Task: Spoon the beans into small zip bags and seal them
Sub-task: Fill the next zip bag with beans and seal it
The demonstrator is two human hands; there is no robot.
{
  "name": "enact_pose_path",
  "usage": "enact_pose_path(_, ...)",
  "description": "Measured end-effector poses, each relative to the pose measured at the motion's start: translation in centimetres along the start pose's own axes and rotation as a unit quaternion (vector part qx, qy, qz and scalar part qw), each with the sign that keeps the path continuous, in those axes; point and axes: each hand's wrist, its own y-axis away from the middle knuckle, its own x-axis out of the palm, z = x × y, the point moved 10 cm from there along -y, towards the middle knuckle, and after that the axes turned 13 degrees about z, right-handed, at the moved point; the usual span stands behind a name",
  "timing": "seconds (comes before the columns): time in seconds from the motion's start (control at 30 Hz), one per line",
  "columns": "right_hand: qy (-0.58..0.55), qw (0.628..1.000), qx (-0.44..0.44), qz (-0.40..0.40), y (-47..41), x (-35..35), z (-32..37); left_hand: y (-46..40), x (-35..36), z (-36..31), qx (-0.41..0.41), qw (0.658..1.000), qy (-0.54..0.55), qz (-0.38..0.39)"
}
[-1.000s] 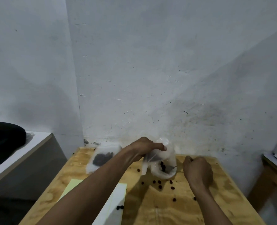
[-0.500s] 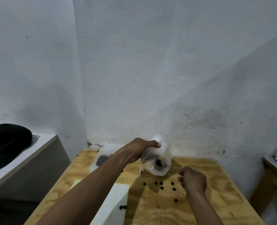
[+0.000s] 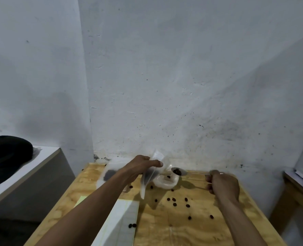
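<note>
Beans [image 3: 177, 171] sit heaped in the bowl of a spoon [image 3: 179, 171] just right of centre in the frame, hovering above a clear container [image 3: 166, 181] that rests on the worktop [image 3: 182, 228]. The right hand [image 3: 222, 184] has its grip clenched round the spoon's thin handle, well back from the bowl, which keeps the load level and leaves room at the bag. The left hand [image 3: 143, 166] pinches the top edge of a small zip bag [image 3: 149, 176], lifting it so the body hangs slanted down and the mouth faces the spoon; I judge that is why it is held up rather than laid flat. The bag looks almost empty, so filling seems barely begun, though blur hides how far its mouth gapes.

Loose beans [image 3: 180, 202] lie scattered on the wood below the bag, some near the lower centre. To the left, behind the forearm, another bag [image 3: 109, 174] with a dark clump inside lies flat near the wall. A pale ruled sheet [image 3: 122, 222] lies in the lower centre. At the far left a black cap-like object [image 3: 7, 153] rests on a white shelf [image 3: 46, 153].
</note>
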Motion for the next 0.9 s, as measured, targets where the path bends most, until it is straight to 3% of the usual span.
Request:
enact_pose_path(0.17, 0.014, 0.997, -0.071, 0.009, -0.7, -0.2, 5.3, 0.4, 1.4, -0.3, 0.02, 0.997, -0.035, 0.062)
enact_pose_path(0.33, 0.194, 0.953, -0.224, 0.066, 0.8, 4.0, 10.5, 0.5, 1.8, -0.8, 0.019, 0.997, -0.046, 0.063)
enact_pose_path(0.4, 0.227, 0.937, -0.258, 0.053, 0.9, 4.7, 11.1, 0.5, 1.6, -0.6, 0.016, 0.997, -0.045, 0.058)
enact_pose_path(0.53, 0.217, 0.945, -0.246, -0.012, 0.1, 3.4, 9.6, 0.2, 1.4, 0.2, -0.002, 0.997, -0.031, 0.07)
enact_pose_path(0.73, 0.39, 0.897, -0.206, -0.003, -0.6, 6.5, 4.7, -1.0, 0.8, 1.6, -0.039, 0.999, 0.021, 0.031)
enact_pose_path(0.9, 0.396, 0.905, -0.155, -0.013, -1.8, 7.2, 2.9, -2.1, 0.9, 1.7, -0.028, 0.998, 0.042, 0.022)
